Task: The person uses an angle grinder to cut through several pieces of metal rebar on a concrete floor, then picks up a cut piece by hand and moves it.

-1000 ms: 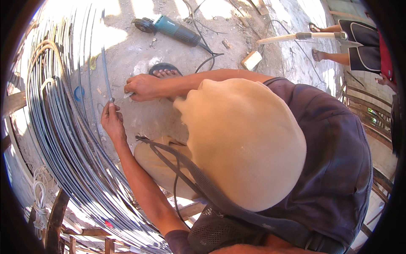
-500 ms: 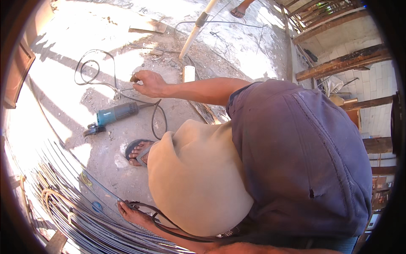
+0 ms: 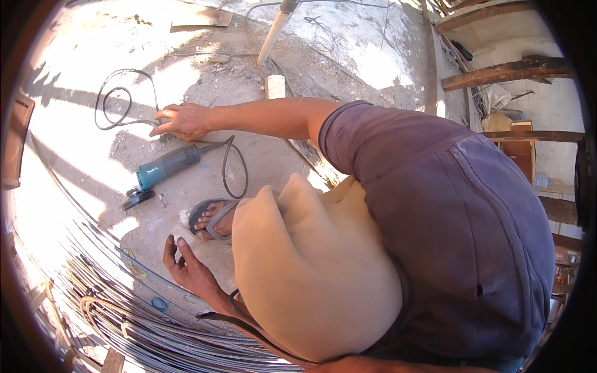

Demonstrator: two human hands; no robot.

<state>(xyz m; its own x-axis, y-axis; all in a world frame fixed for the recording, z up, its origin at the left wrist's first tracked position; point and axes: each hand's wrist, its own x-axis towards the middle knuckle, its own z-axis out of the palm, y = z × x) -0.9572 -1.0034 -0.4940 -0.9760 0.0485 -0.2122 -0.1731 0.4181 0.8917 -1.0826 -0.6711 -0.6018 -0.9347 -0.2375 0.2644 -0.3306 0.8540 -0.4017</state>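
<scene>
Fingers of the right hand look spread from where I'm watching, right over the dark cord; can't tell if they're touching it. Just beside that hand I've got the teal-and-dark angle grinder lying on the dusty floor, disc at the end farther from the hand. Left hand is loosely curled, thumb and index apart, between a sandaled foot and a bunch of long thin rods.
</scene>
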